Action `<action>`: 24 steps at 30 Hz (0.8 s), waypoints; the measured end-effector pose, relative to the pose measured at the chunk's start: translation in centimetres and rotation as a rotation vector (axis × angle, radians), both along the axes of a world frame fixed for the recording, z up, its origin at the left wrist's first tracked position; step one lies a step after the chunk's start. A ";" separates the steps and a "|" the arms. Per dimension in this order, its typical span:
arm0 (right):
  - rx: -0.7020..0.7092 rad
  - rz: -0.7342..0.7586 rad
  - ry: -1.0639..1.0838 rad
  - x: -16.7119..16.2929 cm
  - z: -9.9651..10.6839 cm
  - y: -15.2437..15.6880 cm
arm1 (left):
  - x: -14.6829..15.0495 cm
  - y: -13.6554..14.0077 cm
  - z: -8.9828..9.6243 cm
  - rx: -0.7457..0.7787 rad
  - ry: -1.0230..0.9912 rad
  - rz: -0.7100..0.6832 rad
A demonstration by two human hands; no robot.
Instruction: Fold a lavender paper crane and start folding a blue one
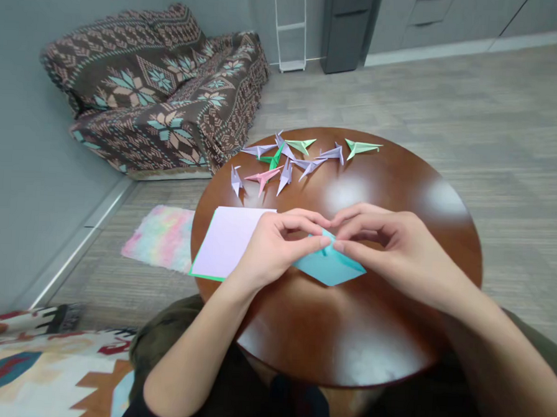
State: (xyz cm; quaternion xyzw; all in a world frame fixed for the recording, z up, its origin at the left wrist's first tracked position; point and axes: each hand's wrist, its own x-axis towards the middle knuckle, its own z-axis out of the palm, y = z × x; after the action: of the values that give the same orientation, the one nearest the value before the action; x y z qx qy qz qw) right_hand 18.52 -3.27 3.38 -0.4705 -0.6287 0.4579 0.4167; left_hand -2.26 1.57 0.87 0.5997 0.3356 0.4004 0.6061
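Observation:
A partly folded sheet of blue origami paper (330, 272) is held just over the round wooden table, its pointed lower edge toward me. My left hand (289, 234) pinches its upper edge between thumb and fingers. Close beside it, my right hand (382, 236) pinches the same paper, the two thumbs almost meeting. The fingers hide the paper's upper part. Left of my left hand lies a stack of square paper (230, 240), lilac on top with a green edge showing below. Beyond my hands, several folded paper cranes stand in lilac, green and pink, among them a pink crane (262, 178).
The glossy round table (308, 347) sits before my knees. Behind it at left is a sofa (172, 97) under a patterned cover. A pastel fluffy mat (160, 236) lies on the floor. A white rack (291, 41) and a grey refrigerator (346, 31) stand at the back wall.

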 end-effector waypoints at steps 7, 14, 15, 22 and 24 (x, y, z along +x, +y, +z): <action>-0.007 -0.007 0.036 -0.6 -0.1 0.1 | 0.1 0.0 -0.1 -0.023 -0.024 0.002; 0.003 -0.017 0.043 -0.8 -0.2 0.1 | 0.2 0.1 -0.2 -0.010 -0.043 0.018; 0.005 -0.020 0.040 -0.8 -0.3 0.1 | 0.2 0.1 -0.2 -0.001 -0.043 0.026; 0.028 -0.030 0.016 -1.0 -0.4 0.1 | 0.2 0.0 -0.3 0.016 -0.059 0.053; 0.028 -0.023 0.005 -1.0 -0.5 0.1 | 0.2 -0.1 -0.3 0.015 -0.057 0.057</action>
State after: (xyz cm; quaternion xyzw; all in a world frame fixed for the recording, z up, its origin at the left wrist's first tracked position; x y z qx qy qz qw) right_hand 17.53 -3.22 2.90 -0.4706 -0.6285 0.4456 0.4301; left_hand -2.10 1.51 0.58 0.5828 0.3320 0.4369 0.5994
